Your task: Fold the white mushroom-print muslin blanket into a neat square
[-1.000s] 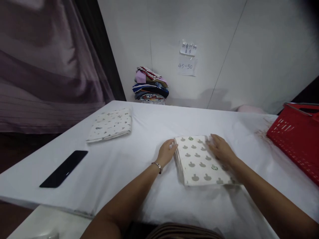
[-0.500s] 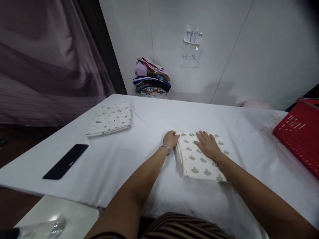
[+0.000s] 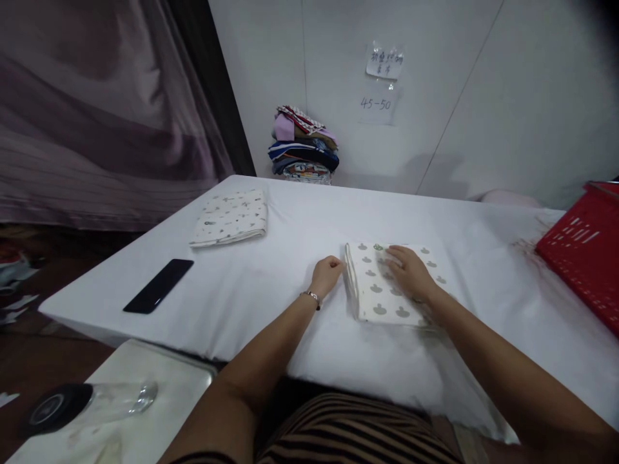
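Observation:
A folded white cloth [image 3: 377,290] with grey mushroom-like prints and a small green mark lies flat on the white-covered table [image 3: 290,219]. Over its upper right part is my right hand [image 3: 410,272], fingers spread, palm down; whether it presses on the fabric I cannot tell. Just left of the cloth's layered left edge, my left hand [image 3: 326,276] has its fingers curled and thumb tip near the forefinger, with nothing seen between them. It wears a bracelet at the wrist.
Another folded patterned cloth [image 3: 232,219] and a black phone [image 3: 159,285] lie on the left. A red basket [image 3: 580,251] stands at the right edge. Stacked fabrics [image 3: 304,148] rise behind the table. A clear bottle [image 3: 118,397] lies on a lower white surface, front left.
My left hand has come off the cloth's upper left corner, moving slightly left. My right hand has lifted or loosened a little over the cloth. The view has shifted.

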The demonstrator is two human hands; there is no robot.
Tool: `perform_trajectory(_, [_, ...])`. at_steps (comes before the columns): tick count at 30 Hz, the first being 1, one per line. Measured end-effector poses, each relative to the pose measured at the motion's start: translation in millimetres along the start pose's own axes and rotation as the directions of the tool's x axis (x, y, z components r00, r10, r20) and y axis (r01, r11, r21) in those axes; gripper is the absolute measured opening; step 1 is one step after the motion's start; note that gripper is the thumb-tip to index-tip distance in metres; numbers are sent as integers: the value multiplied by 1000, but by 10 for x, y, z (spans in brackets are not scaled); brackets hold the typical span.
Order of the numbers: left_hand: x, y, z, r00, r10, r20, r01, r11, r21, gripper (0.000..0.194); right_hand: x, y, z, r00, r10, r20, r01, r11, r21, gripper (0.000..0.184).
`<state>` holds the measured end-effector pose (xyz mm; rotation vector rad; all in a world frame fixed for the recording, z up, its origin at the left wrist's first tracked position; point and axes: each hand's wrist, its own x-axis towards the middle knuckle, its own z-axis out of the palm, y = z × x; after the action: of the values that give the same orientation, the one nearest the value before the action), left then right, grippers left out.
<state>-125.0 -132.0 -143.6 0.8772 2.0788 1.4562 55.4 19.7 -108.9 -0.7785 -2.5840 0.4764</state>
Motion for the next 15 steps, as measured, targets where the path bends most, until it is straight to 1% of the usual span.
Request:
perform_trajectory(1, [-85,10,-1,999,10,30,-9,1000,-11,18,-69,-97,-3,1000,-21,-12,22,999,50,33])
perform_trajectory(3, [-221,65,21,996,24,81,-23,1000,-10,20,-210,-272,17,997,-71,18,68,990,120,27])
perform_trajectory(6, [-331,187,73,993,-6,122,-4,997,79,27,-377,-430,67,989,-135,62,125,982,145,24])
perform_trajectory(10, [-360,282,125,990,-67,124,40,977,211,34,-491,-465,78,993,-114,39,107,983,152,23])
perform_trajectory(15, [-322,279,174,979,-106,175,62,968,242,39,-559,-458,90,993,-115,20,109,974,199,22])
